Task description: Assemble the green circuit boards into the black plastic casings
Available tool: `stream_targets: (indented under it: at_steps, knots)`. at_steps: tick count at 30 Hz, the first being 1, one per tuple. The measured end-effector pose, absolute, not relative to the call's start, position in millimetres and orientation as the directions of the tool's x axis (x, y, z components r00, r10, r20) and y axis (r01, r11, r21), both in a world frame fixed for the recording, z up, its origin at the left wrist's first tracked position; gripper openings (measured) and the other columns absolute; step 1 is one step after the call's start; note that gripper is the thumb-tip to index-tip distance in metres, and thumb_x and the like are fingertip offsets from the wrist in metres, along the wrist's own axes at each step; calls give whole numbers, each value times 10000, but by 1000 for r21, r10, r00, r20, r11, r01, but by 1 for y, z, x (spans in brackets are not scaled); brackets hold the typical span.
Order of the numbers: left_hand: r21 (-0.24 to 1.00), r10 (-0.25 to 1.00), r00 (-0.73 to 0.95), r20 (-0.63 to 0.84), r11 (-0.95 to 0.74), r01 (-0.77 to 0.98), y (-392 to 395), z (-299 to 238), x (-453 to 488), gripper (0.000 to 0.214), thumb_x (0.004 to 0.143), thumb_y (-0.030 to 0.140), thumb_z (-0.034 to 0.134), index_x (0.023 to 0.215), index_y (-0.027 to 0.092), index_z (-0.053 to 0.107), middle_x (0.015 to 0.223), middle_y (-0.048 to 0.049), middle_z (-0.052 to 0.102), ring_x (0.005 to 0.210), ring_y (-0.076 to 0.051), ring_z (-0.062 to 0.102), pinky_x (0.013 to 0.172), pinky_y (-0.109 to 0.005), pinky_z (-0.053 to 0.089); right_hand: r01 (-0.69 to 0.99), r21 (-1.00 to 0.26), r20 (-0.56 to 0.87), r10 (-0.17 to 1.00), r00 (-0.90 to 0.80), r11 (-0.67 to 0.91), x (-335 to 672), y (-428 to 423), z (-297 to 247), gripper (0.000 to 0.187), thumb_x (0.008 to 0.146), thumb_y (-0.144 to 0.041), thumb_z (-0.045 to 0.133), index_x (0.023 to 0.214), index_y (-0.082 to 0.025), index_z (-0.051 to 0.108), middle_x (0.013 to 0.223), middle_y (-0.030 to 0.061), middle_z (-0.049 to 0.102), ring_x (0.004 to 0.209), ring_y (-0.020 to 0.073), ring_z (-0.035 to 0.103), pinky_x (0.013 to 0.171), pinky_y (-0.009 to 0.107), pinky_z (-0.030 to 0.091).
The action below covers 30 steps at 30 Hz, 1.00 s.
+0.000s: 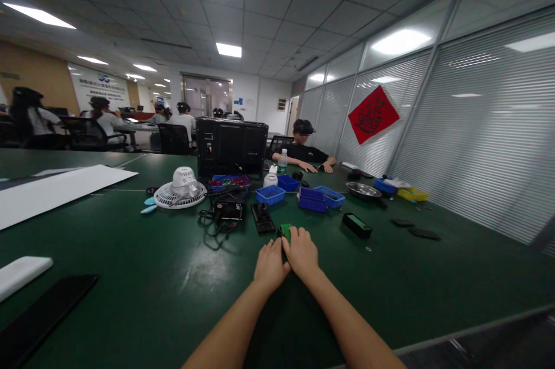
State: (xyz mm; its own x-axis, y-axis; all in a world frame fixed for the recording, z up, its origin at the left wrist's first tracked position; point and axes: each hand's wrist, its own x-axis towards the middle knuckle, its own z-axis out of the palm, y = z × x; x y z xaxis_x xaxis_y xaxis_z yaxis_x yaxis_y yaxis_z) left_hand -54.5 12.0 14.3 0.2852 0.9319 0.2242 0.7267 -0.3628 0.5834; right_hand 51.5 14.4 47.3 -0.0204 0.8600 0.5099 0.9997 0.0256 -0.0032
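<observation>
Close together over the green table, my left hand and my right hand have their fingers closed around a small green circuit board. Only its far part shows past my fingertips, with a dark edge on its left; my hands cover the rest. The right fingers lie across the board's right side, and the left fingertips meet its near left side. Just beyond my left hand sits a black device with a round knob. To the right lies a black box with a green top.
Blue bins, a black power unit with cables and a white fan part stand farther back. A metal bowl and a yellow tray are at right. A co-worker sits across the table, beside a large black case.
</observation>
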Motion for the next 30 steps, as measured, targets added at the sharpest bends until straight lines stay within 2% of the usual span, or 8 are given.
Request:
stream_targets:
  at_steps: [5,9,11,14,18,22,26,30]
  knots:
    - [562,923,299,242,-384,732,12,12,-54,624,716,252,468,1312,89,380,1325,-127,447,1254,-269,342,1050,-365,194,997,-69,504,864,17,21,51,13,41,297,853,-405,414,1004,-178,531,1053,133,509,921,228,510,713,309,428]
    - [571,928,296,225,-372,732,12,13,-53,589,725,224,466,1296,94,404,1313,-126,462,1253,-262,345,1053,-365,202,990,-136,352,936,20,30,52,13,40,361,879,-431,342,1053,-164,512,999,128,544,869,219,553,669,296,415]
    - [630,952,224,208,-305,714,15,14,-55,573,726,168,445,1293,90,407,1304,-122,474,1228,-225,389,1043,-319,232,976,-214,304,952,25,43,54,13,42,391,881,-465,314,1050,-173,513,943,107,565,852,209,564,661,282,402]
    - [795,988,45,145,-143,589,24,15,-61,542,734,99,398,1274,119,431,1251,-77,534,1153,-142,474,994,-220,297,922,-379,277,961,28,83,57,13,43,393,893,-465,269,996,-204,545,902,71,580,816,176,570,669,258,390]
    - [880,996,-60,72,-35,474,38,16,-73,426,826,226,371,1217,98,480,1209,-92,565,1094,-132,522,926,-196,361,795,-552,326,943,-72,252,54,16,37,394,898,-406,263,925,-202,600,880,66,592,822,163,557,736,263,395]
    - [850,992,-103,67,-3,527,43,24,-90,499,809,320,435,1258,104,428,1265,-121,512,1145,-181,481,947,-253,344,515,-746,337,906,-255,422,47,18,25,385,857,-419,349,1036,-198,608,1028,85,607,954,193,545,845,323,382]
    - [658,990,-71,125,-29,753,37,40,-113,571,743,364,496,1263,135,436,1339,-129,421,1202,-224,415,976,-291,306,145,-958,165,891,-422,246,39,16,17,521,798,-444,442,1265,-215,416,1101,91,601,841,184,612,680,305,421]
    - [517,997,12,72,-47,855,28,52,-129,553,686,309,529,1228,217,478,1270,-93,487,1124,-219,485,911,-287,358,-1,-992,115,903,-413,126,35,15,17,591,745,-392,519,1270,-186,342,975,96,647,696,150,633,565,244,381]
